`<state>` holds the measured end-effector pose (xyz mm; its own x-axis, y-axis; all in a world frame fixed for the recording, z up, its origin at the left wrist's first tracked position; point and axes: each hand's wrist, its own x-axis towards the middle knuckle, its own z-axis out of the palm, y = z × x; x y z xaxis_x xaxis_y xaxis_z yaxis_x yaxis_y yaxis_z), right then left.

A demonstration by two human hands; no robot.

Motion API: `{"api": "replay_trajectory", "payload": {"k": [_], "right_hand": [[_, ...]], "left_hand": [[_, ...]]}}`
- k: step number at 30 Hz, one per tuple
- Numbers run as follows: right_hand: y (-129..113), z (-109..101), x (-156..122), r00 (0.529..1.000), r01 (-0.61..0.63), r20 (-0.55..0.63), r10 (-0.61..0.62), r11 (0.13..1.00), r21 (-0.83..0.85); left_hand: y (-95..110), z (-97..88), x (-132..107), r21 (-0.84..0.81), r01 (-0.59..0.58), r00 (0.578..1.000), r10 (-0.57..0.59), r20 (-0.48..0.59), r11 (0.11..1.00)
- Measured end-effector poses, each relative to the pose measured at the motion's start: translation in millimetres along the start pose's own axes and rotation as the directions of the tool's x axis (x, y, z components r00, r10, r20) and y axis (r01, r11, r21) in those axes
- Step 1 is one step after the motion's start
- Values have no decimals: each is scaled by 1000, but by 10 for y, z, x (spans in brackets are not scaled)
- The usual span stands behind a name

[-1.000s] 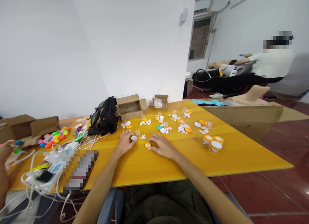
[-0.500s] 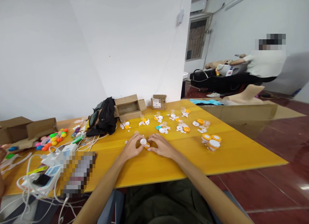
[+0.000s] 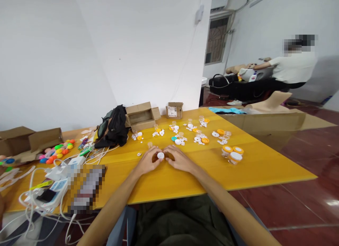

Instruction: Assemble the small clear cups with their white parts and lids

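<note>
My left hand (image 3: 149, 160) and my right hand (image 3: 179, 159) meet at the middle of the yellow table (image 3: 185, 179). Both pinch a small white round disc (image 3: 160, 155) between their fingertips. The orange piece seen earlier is hidden under the disc or the fingers. Just beyond the hands lie several small white and orange parts (image 3: 180, 134) and a small clear cup (image 3: 150, 145). Three capped little jars (image 3: 232, 153) stand to the right.
An open cardboard box (image 3: 140, 116), a smaller box (image 3: 174, 110) and a black bag (image 3: 113, 127) sit at the back. Cables, a power strip (image 3: 57, 175) and colourful balls (image 3: 57, 151) crowd the left. A person in white sits far right.
My left hand carried the white disc rightwards to the orange piece by my right hand. Both hands now close around the disc together.
</note>
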<state>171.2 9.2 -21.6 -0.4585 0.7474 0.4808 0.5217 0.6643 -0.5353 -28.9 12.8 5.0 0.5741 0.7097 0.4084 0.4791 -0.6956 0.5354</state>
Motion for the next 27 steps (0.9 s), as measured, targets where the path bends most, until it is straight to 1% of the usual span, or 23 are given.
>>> {"api": "replay_trajectory", "payload": {"k": [7,16,27], "right_hand": [[36,11,-13,1000,22,-18,-22,1000,14],[27,22,7,1000,3,-6,-3,1000,5],[53,43,6,1000,8,-24,-7,1000,25]], "left_hand": [[1,4,4,12,29,999,-29,21,1000],[-23,22,12,11,29,1000,-29,4,1000],[6,14,22,0,16,1000,-16,19,1000]]}}
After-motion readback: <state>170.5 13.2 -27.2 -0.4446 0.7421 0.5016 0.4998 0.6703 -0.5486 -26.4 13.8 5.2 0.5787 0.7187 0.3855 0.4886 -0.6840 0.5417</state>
